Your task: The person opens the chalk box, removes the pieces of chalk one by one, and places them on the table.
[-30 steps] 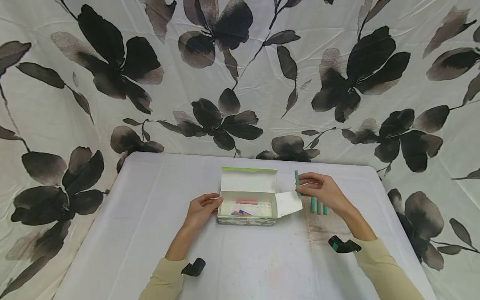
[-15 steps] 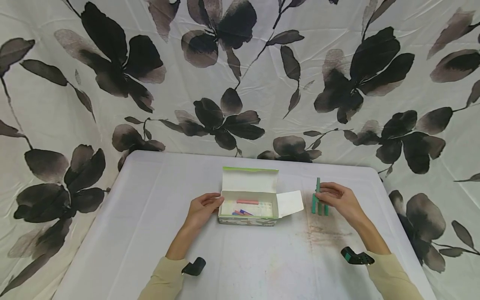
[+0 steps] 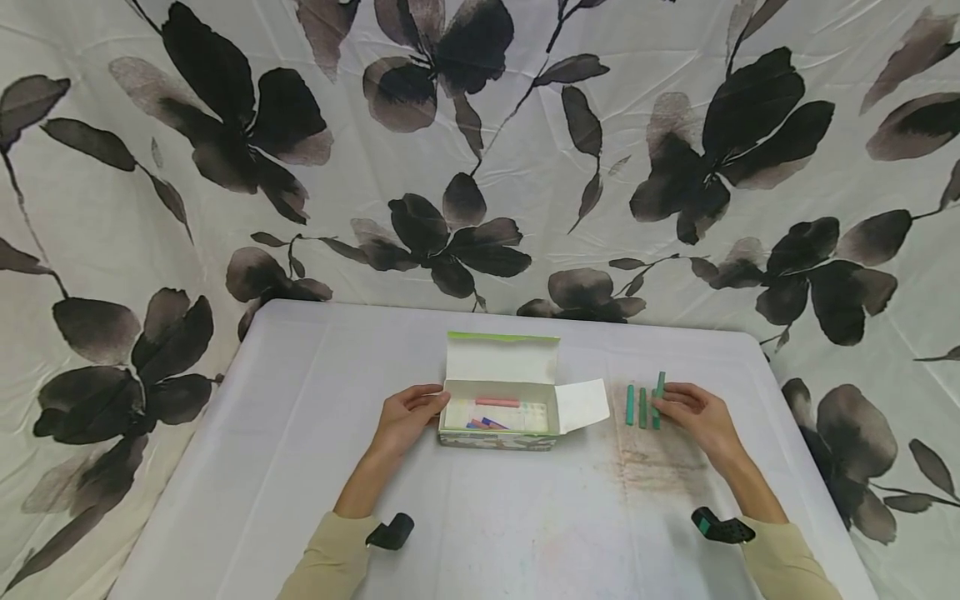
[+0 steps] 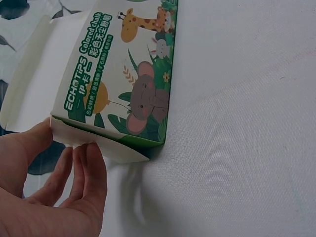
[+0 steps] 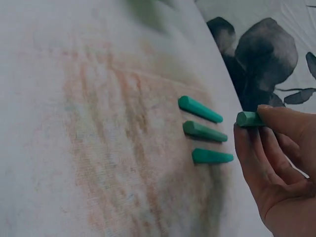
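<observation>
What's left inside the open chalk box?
Inside the chalk box: one pink stick lying across, plus purple and blue pieces near the front. The front wall hides whatever sits lower down.

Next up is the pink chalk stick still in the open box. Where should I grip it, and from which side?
Judging by the head view, pinch the pink chalk at its middle, coming straight down through the open top of the box. It lies flat and crosswise near the back wall, with the raised lid behind it, so side approaches look blocked.
</observation>
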Demonstrator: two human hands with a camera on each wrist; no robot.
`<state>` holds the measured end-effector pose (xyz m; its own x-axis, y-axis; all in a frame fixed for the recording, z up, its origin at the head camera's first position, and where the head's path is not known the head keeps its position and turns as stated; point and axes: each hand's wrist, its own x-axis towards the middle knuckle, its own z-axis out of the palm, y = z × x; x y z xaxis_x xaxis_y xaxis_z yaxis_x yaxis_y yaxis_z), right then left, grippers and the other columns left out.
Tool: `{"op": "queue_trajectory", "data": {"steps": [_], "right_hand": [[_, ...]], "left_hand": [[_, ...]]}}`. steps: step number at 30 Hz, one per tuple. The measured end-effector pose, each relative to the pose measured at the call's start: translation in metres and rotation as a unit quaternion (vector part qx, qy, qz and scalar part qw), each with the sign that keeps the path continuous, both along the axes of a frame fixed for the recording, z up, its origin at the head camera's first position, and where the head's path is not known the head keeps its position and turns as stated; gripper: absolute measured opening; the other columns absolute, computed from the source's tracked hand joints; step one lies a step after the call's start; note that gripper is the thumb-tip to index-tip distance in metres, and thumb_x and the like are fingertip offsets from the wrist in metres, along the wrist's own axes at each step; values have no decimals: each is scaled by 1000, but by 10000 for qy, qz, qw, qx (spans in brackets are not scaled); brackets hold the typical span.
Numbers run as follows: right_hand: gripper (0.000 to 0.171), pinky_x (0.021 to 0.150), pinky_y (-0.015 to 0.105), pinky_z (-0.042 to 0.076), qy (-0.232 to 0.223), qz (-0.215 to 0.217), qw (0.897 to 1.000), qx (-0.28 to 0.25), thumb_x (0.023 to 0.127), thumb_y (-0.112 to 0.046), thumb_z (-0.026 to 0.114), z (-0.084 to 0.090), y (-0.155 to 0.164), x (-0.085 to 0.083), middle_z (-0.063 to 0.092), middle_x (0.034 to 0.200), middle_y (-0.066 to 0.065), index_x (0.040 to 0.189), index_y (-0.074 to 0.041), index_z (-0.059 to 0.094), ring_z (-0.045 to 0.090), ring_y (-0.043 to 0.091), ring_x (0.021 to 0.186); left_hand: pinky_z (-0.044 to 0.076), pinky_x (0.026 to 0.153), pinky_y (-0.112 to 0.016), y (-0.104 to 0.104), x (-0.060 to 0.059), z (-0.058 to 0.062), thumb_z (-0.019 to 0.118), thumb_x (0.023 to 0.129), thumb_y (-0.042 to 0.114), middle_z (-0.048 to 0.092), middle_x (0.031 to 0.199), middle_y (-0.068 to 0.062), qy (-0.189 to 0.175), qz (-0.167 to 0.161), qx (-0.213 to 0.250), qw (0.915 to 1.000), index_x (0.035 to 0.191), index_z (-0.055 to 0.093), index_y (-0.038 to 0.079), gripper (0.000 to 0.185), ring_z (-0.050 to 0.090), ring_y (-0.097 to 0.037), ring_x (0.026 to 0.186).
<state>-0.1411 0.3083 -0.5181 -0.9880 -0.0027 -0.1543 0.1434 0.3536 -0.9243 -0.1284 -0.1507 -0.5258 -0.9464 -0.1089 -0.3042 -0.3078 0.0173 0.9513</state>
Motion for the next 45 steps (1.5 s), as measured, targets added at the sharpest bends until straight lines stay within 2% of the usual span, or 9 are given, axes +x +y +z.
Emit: {"op": "queue_trajectory", "data": {"steps": [5,10,13,17,20,26,32,38,45], "right_hand": [[57,83,19,57,-158,-283,9984,453,99,-24,73,-9,7,3,68,121,18,140,10,52,63,-7,89],[53,77,16,56,-389,-549,9900,1240,99,-23,73,-15,11,6,67,122,25,137,9,55,63,-5,85],[49,78,23,58,-402,-707,9814,1741,98,-21,73,-16,12,8,69,118,26,132,10,58,70,10,88],[43,87,46,57,-182,-771,9741,2117,96,-19,73,-16,11,9,71,109,28,124,12,62,70,38,97],[39,86,51,55,-24,-694,9709,2294,95,-16,73,-15,9,9,71,104,28,119,13,64,68,44,97],[35,73,38,59,-7,-607,9713,2301,98,-14,69,-9,7,4,70,102,28,119,14,64,70,39,90],[35,80,44,55,200,-666,9670,2451,104,-23,63,3,3,0,70,105,26,118,9,67,66,42,100],[35,66,19,54,466,-471,9745,2146,103,-23,64,23,-7,-6,72,101,24,116,10,67,72,38,91],[39,69,18,56,548,-151,9798,1917,104,-28,64,45,-18,-14,72,105,25,118,8,67,73,33,89]], "left_hand": [[57,74,-22,2,-1,0,75,96,12,71,105,-12,-25,1,30,10000,127,66,-5,36,69,-25,96],[57,74,-22,3,-1,1,75,96,13,71,105,-14,-28,-13,33,10000,127,66,-5,37,69,-28,98],[57,74,-22,4,-1,2,75,96,14,71,106,-14,-34,-30,16,10000,127,65,-5,38,69,-27,97],[57,75,-23,6,0,4,76,96,15,71,107,-14,-62,-35,8,10000,128,65,-4,39,69,-27,98],[58,76,-25,6,0,5,76,96,15,71,108,-15,-73,-33,24,10000,129,65,-5,40,69,-28,99],[58,76,-25,4,1,3,75,96,15,71,109,-15,-81,-43,1,10000,129,65,-5,40,69,-28,99],[59,75,-24,2,1,1,75,96,14,71,105,-13,-117,9,-122,9999,126,66,-3,36,69,-32,100],[59,75,-24,1,1,1,75,96,15,72,106,-15,-109,3,-154,9998,126,66,-4,36,70,-30,98],[59,79,-29,1,1,4,75,96,17,72,107,-15,-71,-38,-129,9999,128,65,-5,40,70,-26,95]]}}
